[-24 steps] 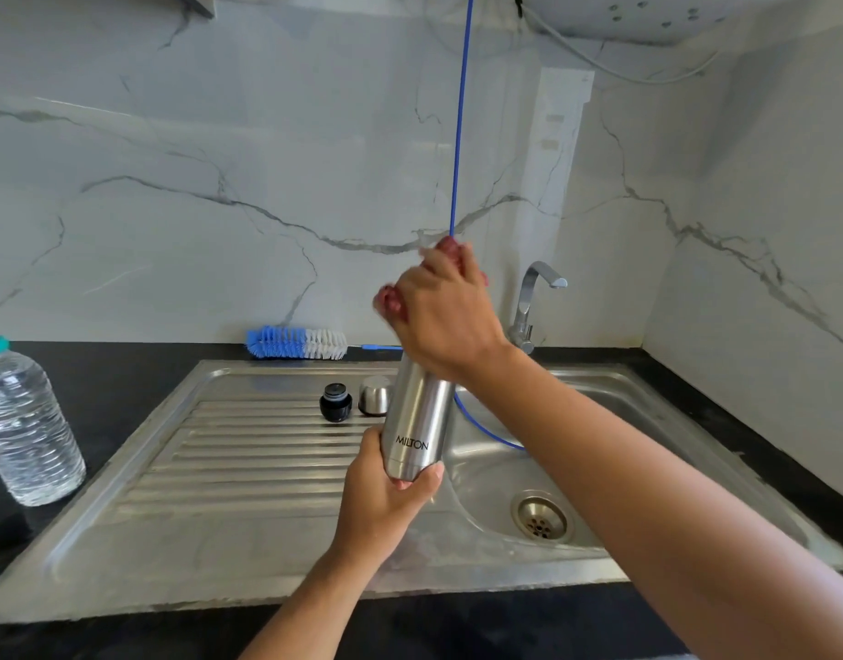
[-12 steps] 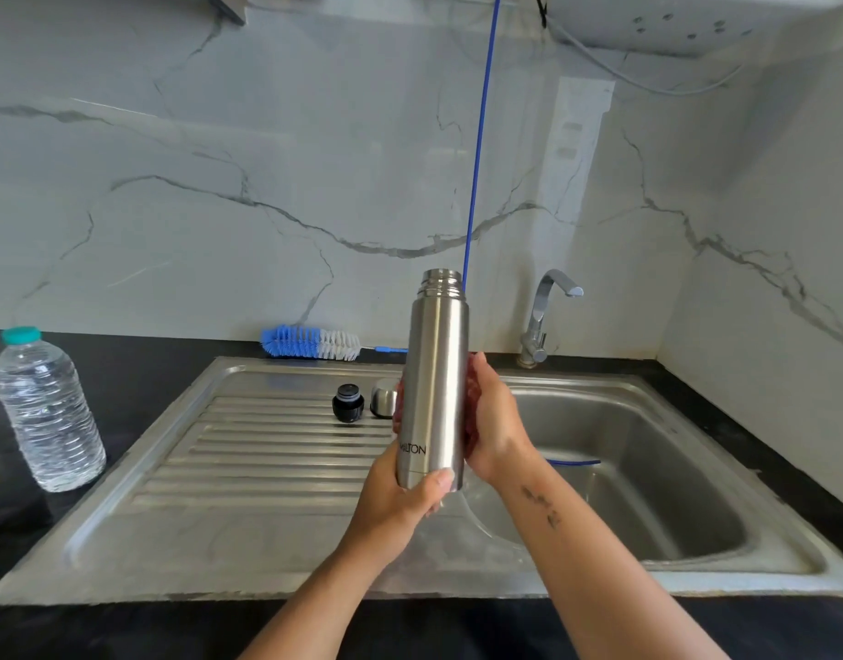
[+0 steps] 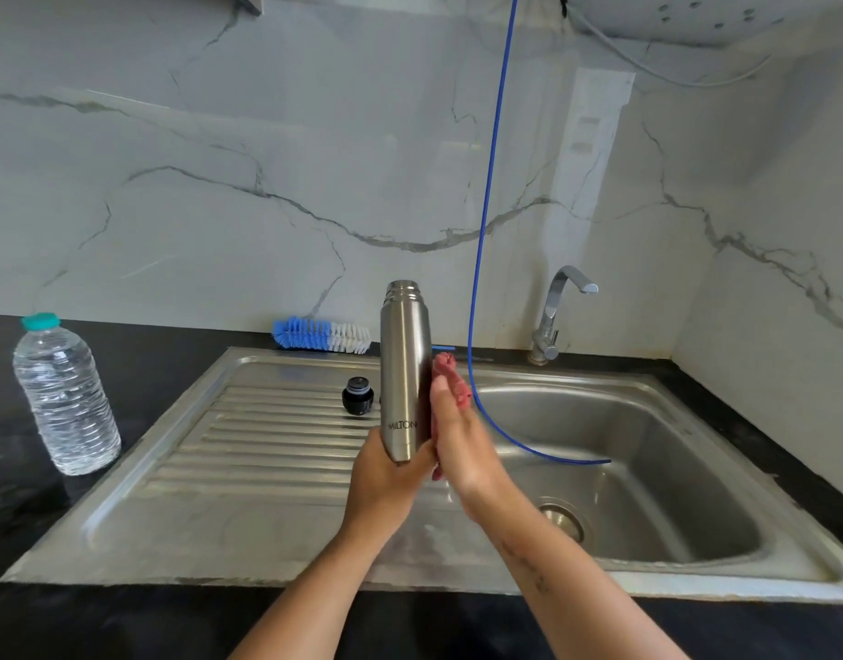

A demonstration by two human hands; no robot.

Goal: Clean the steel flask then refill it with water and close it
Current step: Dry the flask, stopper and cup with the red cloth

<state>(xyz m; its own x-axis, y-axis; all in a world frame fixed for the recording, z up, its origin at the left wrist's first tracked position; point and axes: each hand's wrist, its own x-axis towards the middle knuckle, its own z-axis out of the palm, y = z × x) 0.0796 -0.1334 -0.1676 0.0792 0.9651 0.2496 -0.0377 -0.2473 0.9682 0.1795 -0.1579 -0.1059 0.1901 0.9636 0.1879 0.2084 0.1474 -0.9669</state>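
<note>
1. My left hand (image 3: 386, 473) grips the steel flask (image 3: 405, 369) round its base, fingers curled under and around the bottom; clamped firm.
2. Flask sits upright, long axis near vertical w/ a slight tilt, open mouth on top. No cap on it. It's held in the air, above the sink (image 3: 695, 554) where drainboard meets basin.
3. My right hand (image 3: 457, 435) lies flat along the flask's right side, fingers straight-ish and pressed to the wall, touching but not wrapped round. Looks like a rub/wipe of the outside; that's my guess.
4. From the left grip, the body runs straight up; from the right palm, it's directly to the left, touching.
5. Blue hose (image 3: 486, 231) hangs just right of the flask, behind my right hand, its end curling into the basin. Right hand is nearer to it, so prob. that one fetches it for rinse/refill while the left keeps the mouth up.
6. Black inner stopper (image 3: 357, 395) stands on the drainboard, just left of the flask. Bottle brush (image 3: 322, 334) lies behind the sink, water bottle (image 3: 65, 397) well left of it.
</note>
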